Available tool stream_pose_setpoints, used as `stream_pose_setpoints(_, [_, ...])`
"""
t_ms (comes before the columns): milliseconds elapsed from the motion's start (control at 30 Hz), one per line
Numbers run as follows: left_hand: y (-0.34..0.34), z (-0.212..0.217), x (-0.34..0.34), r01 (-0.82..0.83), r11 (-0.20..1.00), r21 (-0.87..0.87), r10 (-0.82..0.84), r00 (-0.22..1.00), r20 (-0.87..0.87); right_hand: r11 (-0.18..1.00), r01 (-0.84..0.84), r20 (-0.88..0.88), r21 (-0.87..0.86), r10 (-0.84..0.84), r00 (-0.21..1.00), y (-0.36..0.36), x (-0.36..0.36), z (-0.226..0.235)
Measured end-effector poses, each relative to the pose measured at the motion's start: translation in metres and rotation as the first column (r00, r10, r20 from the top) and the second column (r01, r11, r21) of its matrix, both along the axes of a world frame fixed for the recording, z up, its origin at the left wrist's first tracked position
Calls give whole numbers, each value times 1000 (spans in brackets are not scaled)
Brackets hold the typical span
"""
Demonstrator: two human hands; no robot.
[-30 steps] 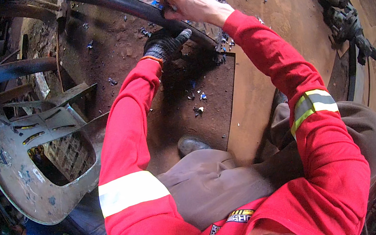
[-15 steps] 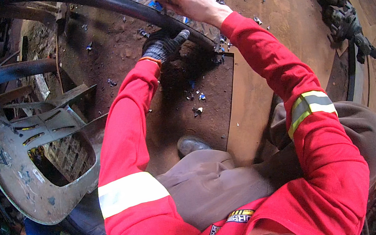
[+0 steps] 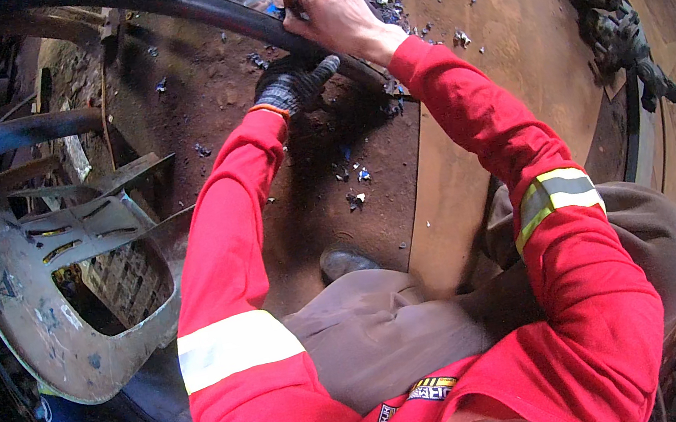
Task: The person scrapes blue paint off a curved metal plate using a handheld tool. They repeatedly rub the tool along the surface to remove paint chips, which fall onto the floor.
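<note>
Head view: the person, in a red long-sleeved top with reflective bands, sits over a reddish dirt floor (image 3: 252,136) and reaches forward to a thick black curved hose (image 3: 184,3) that arcs across the top of the picture. The right hand (image 3: 331,18), bare with a ring on one finger, is clamped over the hose from above, fingers curled around it. The left hand (image 3: 293,83), in a dark knit glove, lies just beneath and beside the right hand, closed against the underside of the hose; its grip is partly hidden. Small blue and white fragments (image 3: 356,185) lie scattered on the floor below the hands. A brown board (image 3: 495,75) lies to the right, a grimy metal part (image 3: 616,17) resting near its far edge. At left stands a worn grey plastic chair (image 3: 53,288).
</note>
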State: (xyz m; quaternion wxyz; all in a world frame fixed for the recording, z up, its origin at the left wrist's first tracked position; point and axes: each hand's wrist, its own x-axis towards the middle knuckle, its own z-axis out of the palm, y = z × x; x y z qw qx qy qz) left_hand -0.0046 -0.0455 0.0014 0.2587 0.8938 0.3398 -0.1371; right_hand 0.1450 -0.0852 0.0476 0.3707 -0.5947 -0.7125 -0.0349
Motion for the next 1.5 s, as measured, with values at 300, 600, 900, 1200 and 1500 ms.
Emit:
stream_pose_setpoints(300, [9, -22, -7, -14, 1000, -12, 14, 999, 43, 956, 53, -368, -289, -162, 915, -5, -12, 9])
stream_pose_setpoints(600, [32, -87, -24, 166, 953, 253, -224, 950, 220, 992, 36, -707, -118, -109, 699, -16, -36, -1])
stream_pose_setpoints(900, [19, -59, -10, 117, 975, 188, -163, 953, 257, 979, 203, -584, -17, -175, 793, -14, -40, -7])
stream_pose_setpoints(1200, [15, -46, -9, 143, 982, 121, -154, 984, 87, 976, 218, -566, 9, -175, 806, -7, -33, -11])
stream_pose_setpoints(1500, [18, -52, -12, 146, 981, 128, -152, 988, 37, 966, 257, -483, -13, -231, 844, -12, -43, -7])
